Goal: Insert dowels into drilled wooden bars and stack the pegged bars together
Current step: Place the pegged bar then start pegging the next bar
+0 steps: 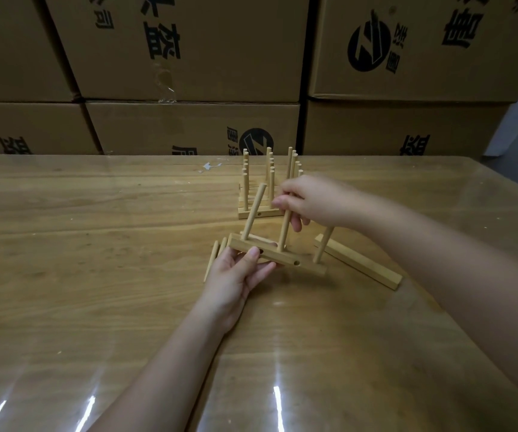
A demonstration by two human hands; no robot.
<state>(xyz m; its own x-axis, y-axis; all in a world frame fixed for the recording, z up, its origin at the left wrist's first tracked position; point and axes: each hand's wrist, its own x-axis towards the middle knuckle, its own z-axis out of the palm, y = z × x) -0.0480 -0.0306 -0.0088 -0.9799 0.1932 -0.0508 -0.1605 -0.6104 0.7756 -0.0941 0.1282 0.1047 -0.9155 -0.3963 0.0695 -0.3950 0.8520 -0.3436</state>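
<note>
Left hand [235,275] grips tilted bar [307,265]; right hand [313,201] pinches middle dowel [284,232]. Risk: the tilt may jam the dowel, and forcing it could knock the stack [242,215] at 12 o'clock.

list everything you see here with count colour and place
held bar: one, pale wood, centre, three dowels standing in it
middle dowel: one, pale wood, in the held bar
stack of pegged bars: one, pale wood, behind the held bar
loose dowels: at least two, pale wood, left of the held bar
plain bar: one, pale wood, on table at right
cardboard boxes: several, brown with black print, behind the table
table: one, glossy wood, foreground
left hand: one, holds the held bar's left end
right hand: one, pinches the middle dowel
</note>
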